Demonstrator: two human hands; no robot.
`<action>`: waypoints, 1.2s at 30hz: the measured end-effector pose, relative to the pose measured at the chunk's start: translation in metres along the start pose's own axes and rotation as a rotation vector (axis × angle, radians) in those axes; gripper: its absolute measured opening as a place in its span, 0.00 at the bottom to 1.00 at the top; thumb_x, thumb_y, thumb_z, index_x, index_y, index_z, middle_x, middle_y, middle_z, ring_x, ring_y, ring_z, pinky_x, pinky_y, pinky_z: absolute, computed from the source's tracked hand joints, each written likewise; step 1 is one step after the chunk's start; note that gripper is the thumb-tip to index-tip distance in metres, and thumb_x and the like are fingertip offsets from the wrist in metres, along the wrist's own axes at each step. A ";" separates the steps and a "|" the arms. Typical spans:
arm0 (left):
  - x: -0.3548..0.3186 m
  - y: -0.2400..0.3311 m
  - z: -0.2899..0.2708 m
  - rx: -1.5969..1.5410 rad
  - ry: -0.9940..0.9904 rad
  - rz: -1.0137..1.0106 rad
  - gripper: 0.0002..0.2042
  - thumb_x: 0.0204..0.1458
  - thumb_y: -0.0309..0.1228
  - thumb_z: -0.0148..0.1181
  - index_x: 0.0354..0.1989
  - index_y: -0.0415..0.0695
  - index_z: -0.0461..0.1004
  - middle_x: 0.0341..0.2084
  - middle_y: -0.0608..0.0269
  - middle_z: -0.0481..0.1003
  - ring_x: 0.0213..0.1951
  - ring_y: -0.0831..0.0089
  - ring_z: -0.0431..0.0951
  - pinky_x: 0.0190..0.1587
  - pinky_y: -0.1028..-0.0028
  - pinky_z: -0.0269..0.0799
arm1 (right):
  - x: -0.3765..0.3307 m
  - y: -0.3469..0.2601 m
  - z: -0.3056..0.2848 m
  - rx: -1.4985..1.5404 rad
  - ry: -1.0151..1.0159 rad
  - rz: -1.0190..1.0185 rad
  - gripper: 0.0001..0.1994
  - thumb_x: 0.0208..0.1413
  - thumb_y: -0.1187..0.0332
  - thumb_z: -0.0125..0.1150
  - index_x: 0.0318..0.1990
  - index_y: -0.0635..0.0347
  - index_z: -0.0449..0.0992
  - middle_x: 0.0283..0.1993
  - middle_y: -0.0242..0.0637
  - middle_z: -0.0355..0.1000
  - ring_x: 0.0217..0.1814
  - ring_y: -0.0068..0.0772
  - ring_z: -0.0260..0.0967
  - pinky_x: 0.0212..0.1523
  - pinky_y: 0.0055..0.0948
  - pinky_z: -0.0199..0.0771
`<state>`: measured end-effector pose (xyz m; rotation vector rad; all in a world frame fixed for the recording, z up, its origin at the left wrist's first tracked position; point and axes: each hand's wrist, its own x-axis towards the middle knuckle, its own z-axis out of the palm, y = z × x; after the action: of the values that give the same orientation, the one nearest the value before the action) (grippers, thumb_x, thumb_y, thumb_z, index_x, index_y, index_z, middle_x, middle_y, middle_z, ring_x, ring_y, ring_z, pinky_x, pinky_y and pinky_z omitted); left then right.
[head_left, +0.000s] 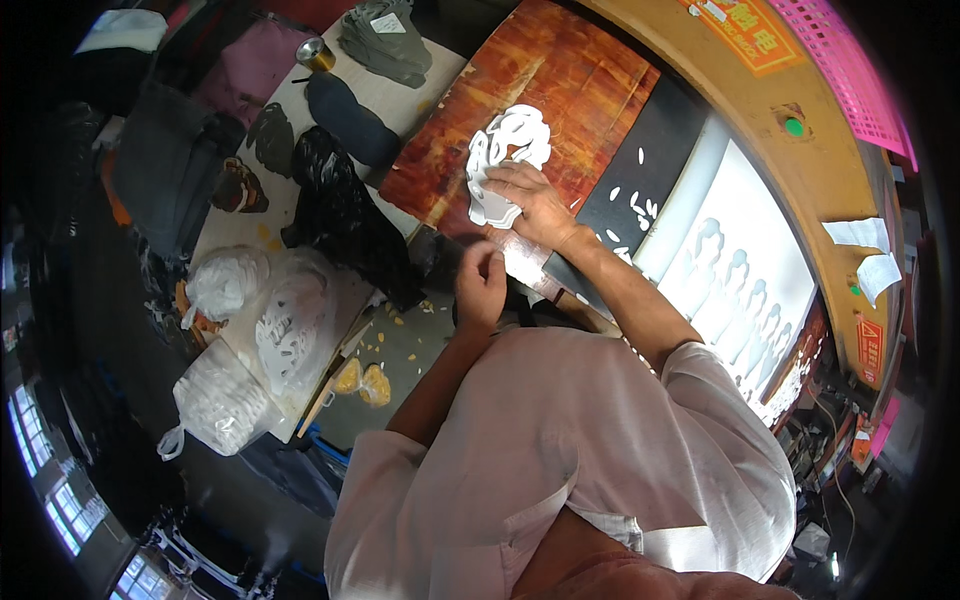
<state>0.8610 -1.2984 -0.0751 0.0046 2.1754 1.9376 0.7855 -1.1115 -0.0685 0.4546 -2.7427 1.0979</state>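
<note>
The right hand lies flat, fingers spread, on a stack of white cut-out shapes, pinning it to the reddish board on the surface. The left hand hovers just beside, fingertips pinched together, possibly on a small scrap.

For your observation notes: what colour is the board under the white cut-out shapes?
Streaky reddish-brown board, seen in the head view.

White die-cut foam shapes; streaked red-orange wooden board; black mat flecked white at the bench's right edge; pale pink cloth shirt; clear plastic bags of white pieces.
</note>
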 end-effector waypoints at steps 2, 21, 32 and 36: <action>0.007 0.010 -0.008 0.155 0.084 0.207 0.21 0.63 0.31 0.68 0.61 0.37 0.71 0.49 0.53 0.76 0.45 0.67 0.80 0.50 0.69 0.77 | -0.005 0.002 0.002 -0.070 -0.032 -0.039 0.35 0.39 0.77 0.73 0.63 0.53 0.79 0.70 0.43 0.71 0.75 0.56 0.62 0.76 0.47 0.63; 0.055 0.026 -0.013 -0.239 -0.080 -0.303 0.27 0.66 0.19 0.48 0.75 0.34 0.57 0.60 0.46 0.74 0.55 0.60 0.81 0.49 0.61 0.87 | 0.088 0.062 -0.072 -0.139 -0.108 0.288 0.26 0.57 0.63 0.67 0.65 0.45 0.79 0.71 0.46 0.69 0.72 0.54 0.66 0.72 0.47 0.69; 0.047 0.051 -0.016 -0.431 0.039 -0.481 0.37 0.68 0.33 0.62 0.79 0.41 0.47 0.60 0.47 0.72 0.47 0.60 0.84 0.42 0.61 0.88 | 0.086 0.045 -0.085 -0.009 -0.288 0.330 0.11 0.57 0.72 0.71 0.47 0.57 0.79 0.50 0.39 0.80 0.55 0.45 0.77 0.56 0.43 0.76; 0.043 0.055 -0.010 -0.351 0.057 -0.572 0.37 0.67 0.32 0.63 0.78 0.43 0.47 0.56 0.51 0.75 0.40 0.64 0.85 0.37 0.65 0.87 | 0.081 0.056 -0.087 0.436 -0.315 0.334 0.11 0.60 0.76 0.68 0.50 0.59 0.83 0.48 0.35 0.83 0.53 0.35 0.79 0.54 0.34 0.78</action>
<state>0.8093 -1.2946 -0.0269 -0.6583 1.5881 1.9368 0.6925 -1.0311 -0.0219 0.2358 -2.9075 1.8736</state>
